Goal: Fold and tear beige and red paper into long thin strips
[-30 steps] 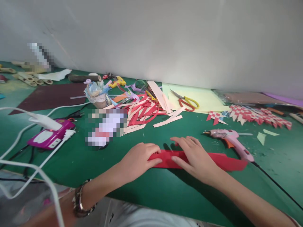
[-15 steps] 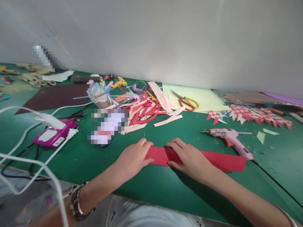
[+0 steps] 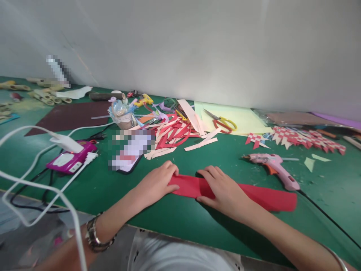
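Observation:
A long folded strip of red paper (image 3: 188, 186) lies across the front of the green table. Its left end is pinched between the thumb and fingers of my left hand (image 3: 158, 183). Around its middle, the fingers and thumb of my right hand (image 3: 224, 190) close on both long edges. The right part of the strip runs out beyond my right forearm and its end looks slightly raised. Behind that end rests a pink glue gun (image 3: 278, 165), nozzle pointing left. Beyond my left hand lies a phone (image 3: 132, 154), its screen blurred out.
Red and pale paper strips (image 3: 176, 131) are heaped at the middle back, beside scissors (image 3: 221, 122) on pale yellow sheets (image 3: 245, 114). Woven red-and-white paper pieces (image 3: 307, 138) lie at right. A purple power strip (image 3: 72, 158) with white cables (image 3: 63, 199) stands at left.
My left hand has shifted slightly left along with its end of the red paper. The strip's right end sits a little lower and farther right. The view has turned slightly.

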`<state>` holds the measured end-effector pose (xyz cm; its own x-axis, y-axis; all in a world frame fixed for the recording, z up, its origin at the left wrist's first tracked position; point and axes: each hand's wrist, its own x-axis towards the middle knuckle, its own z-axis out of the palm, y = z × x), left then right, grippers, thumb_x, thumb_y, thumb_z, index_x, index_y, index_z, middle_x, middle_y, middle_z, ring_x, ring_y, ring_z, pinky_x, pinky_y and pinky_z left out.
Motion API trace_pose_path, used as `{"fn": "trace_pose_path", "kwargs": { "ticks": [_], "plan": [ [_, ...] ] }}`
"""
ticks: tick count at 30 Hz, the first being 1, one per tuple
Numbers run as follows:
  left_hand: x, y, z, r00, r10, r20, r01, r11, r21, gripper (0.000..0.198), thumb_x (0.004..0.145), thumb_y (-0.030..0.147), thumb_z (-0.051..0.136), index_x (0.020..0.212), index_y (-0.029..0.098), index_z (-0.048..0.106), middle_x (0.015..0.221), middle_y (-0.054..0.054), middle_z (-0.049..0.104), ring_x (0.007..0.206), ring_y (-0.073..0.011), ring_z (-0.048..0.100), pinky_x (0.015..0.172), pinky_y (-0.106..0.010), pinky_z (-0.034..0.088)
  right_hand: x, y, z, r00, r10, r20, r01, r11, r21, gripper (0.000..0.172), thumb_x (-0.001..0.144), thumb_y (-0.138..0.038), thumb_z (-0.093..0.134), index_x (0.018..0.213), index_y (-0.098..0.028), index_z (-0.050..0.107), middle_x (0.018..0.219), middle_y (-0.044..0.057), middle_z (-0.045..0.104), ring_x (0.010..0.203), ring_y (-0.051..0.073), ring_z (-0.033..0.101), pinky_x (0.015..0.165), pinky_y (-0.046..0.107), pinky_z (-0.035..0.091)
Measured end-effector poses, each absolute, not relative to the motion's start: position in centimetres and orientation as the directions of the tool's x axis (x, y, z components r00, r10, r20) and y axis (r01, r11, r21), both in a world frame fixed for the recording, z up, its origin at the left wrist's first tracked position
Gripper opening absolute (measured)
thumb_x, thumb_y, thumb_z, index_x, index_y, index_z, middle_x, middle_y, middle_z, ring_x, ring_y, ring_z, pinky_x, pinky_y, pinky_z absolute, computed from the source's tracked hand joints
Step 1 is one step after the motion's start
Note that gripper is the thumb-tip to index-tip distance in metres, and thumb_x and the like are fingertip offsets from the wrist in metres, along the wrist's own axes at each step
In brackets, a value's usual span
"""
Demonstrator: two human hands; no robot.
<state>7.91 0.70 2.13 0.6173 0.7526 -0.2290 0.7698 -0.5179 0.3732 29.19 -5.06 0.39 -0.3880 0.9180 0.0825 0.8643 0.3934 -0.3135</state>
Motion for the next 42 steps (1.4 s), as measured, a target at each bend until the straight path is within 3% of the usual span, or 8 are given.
{"fn": "trace_pose_path", "kwargs": {
  "ticks": [3,7,12,16,22,26,29,42],
  "plan": [
    [7.9,0.4,2.3,0.628,0.745,-0.226,0.758,-0.519,0.396,0.023,0.08,0.024,0.057,0.101,0.017,0.05,0.097,-0.005,0.056,0.087,-0.0197,0.056,0.071,-0.028,0.043,28.9,-5.0,1.0,-0.393,0.919,-0.013,0.86,0.363,-0.359,0.052,0.072,-0.033,0.066,0.118,-0.015,0.049,0.103,0.012,0.055,0.087,0.024,0.057,0.075,0.037,0.046],
    [7.3,0.8,2.2,0.658,0.731,-0.181,0.729,-0.558,0.397,0.04,0.081,0.03,0.055,0.119,0.02,0.045,0.106,-0.006,0.055,0.096,-0.0207,0.055,0.078,-0.03,0.044,29.0,-4.3,1.3,-0.419,0.903,-0.093,0.807,0.324,-0.494,0.015,0.084,-0.03,0.052,0.089,-0.018,0.058,0.082,0.004,0.062,0.073,0.017,0.058,0.067,0.029,0.043],
    [5.1,3.4,2.3,0.515,0.832,0.204,0.832,-0.543,0.115,0.041,0.09,0.035,0.035,0.127,0.017,0.041,0.124,-0.012,0.05,0.118,-0.0271,0.041,0.098,-0.043,0.03,29.4,-4.2,1.0,-0.452,0.888,-0.083,0.761,0.336,-0.555,0.017,0.088,-0.023,0.045,0.075,-0.019,0.056,0.073,0.0,0.062,0.064,0.013,0.055,0.065,0.025,0.039],
    [3.7,5.0,2.4,0.368,0.909,0.195,0.928,-0.373,-0.009,0.049,0.09,0.035,0.031,0.132,0.009,0.035,0.121,-0.019,0.053,0.12,-0.0317,0.04,0.102,-0.052,0.019,29.7,-4.3,1.1,-0.469,0.881,-0.063,0.749,0.359,-0.557,0.017,0.088,-0.022,0.045,0.073,-0.019,0.053,0.072,0.0,0.06,0.064,0.012,0.054,0.067,0.025,0.037],
    [6.2,2.2,4.4,0.424,0.89,0.168,0.72,-0.444,0.533,0.054,0.091,0.045,0.026,0.136,0.017,0.029,0.129,-0.011,0.049,0.119,-0.024,0.044,0.098,-0.04,0.033,29.7,-4.0,2.6,-0.441,0.896,0.059,0.777,0.414,-0.474,0.018,0.089,-0.019,0.041,0.076,-0.019,0.054,0.071,-0.001,0.06,0.064,0.012,0.053,0.069,0.027,0.035],
    [7.9,0.7,5.0,0.49,0.867,-0.088,0.578,-0.248,0.777,0.049,0.08,0.053,0.048,0.114,0.018,0.057,0.104,-0.005,0.066,0.097,-0.0231,0.059,0.08,-0.029,0.046,30.1,-4.1,3.8,-0.366,0.909,0.201,0.808,0.418,-0.416,0.016,0.089,-0.018,0.042,0.079,-0.02,0.056,0.073,0.0,0.06,0.067,0.013,0.054,0.071,0.028,0.035],
    [8.5,0.4,4.7,0.473,0.875,-0.102,0.503,-0.173,0.846,0.037,0.079,0.05,0.052,0.087,0.018,0.068,0.092,-0.002,0.07,0.091,-0.0227,0.061,0.077,-0.027,0.047,30.4,-4.2,4.5,-0.307,0.913,0.269,0.819,0.398,-0.414,0.013,0.087,-0.019,0.045,0.081,-0.021,0.056,0.076,0.0,0.062,0.07,0.014,0.055,0.072,0.028,0.037],
    [9.5,-0.9,5.3,0.444,0.894,0.062,0.49,-0.3,0.819,0.035,0.085,0.044,0.044,0.071,0.016,0.059,0.069,0.002,0.057,0.067,-0.0133,0.05,0.059,-0.02,0.037,29.1,-3.9,5.3,-0.34,0.91,0.236,0.756,0.414,-0.507,0.024,0.091,-0.025,0.039,0.073,-0.02,0.055,0.067,-0.001,0.06,0.059,0.013,0.052,0.067,0.026,0.038]
  ]
}}
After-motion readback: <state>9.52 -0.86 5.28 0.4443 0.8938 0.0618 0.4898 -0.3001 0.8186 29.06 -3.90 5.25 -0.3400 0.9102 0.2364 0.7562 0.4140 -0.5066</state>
